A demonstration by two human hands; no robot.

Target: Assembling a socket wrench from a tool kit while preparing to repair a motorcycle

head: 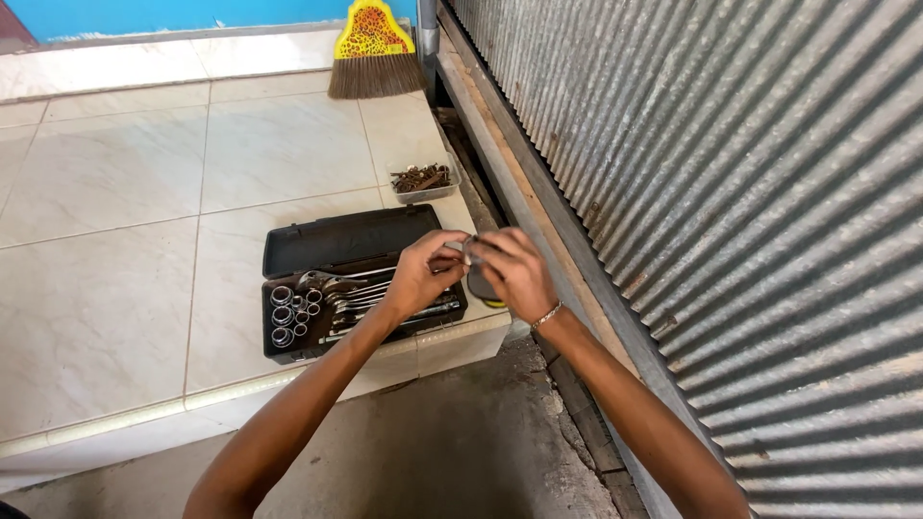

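Both hands meet above the open toolbox [361, 279], just beside the corrugated metal wall [731, 192]. The left hand [423, 274] and the right hand [514, 272] are both closed around a small dark tool [478, 281], fingertips pinching at its top end, where a bit of grey metal shows. A touch of yellow peeks out below the right hand. I cannot tell just what the tool is, since the fingers cover most of it.

By the look of it, the person is fitting or adjusting a small part on the tool, held in the air over the box rather than resting on anything. The next move seems to call for a fine twist or push with the fingertips while the other hand keeps the body of the tool steady.

The toolbox is black, with its lid thrown back flat on the tiled floor [115, 192]. At its left end sit rows of round sockets [284, 315]; to their right lie several wrenches [361, 293], side by side, partly hidden by the left wrist. Behind the box, near the wall, stands a small clear tray [425, 180] heaped with rusty screws or nails. A broom [373, 53] leans further back by the wall.
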